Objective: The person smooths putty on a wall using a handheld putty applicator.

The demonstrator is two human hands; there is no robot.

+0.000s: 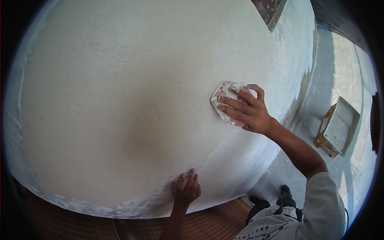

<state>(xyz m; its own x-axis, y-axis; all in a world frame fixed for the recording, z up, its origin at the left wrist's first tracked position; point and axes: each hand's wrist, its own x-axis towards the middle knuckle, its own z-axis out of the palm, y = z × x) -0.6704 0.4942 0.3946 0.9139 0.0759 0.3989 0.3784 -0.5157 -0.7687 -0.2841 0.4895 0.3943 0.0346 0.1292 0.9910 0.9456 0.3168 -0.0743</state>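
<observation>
My right hand [250, 112] lies over a flat pink pad [225, 114] smeared with white, fingers spread across its back and the thumb side along its edge. The pad lies against a broad pale cream wall [120, 100], which bears fine scratches and a glossy, wrinkled patch. Lower down, my left hand [187, 188] has its fingers stretched out, the fingertips right at the wall beside a rough grey-white border [120, 210]. Nothing shows in the left hand.
A tray [343, 124] with whitish residue sits on a small wooden stand [321, 128] to the right, on a grey tiled floor [308, 132]. Woven brown matting [216, 222] runs along the bottom. A dark opening [272, 12] cuts into the wall at top right.
</observation>
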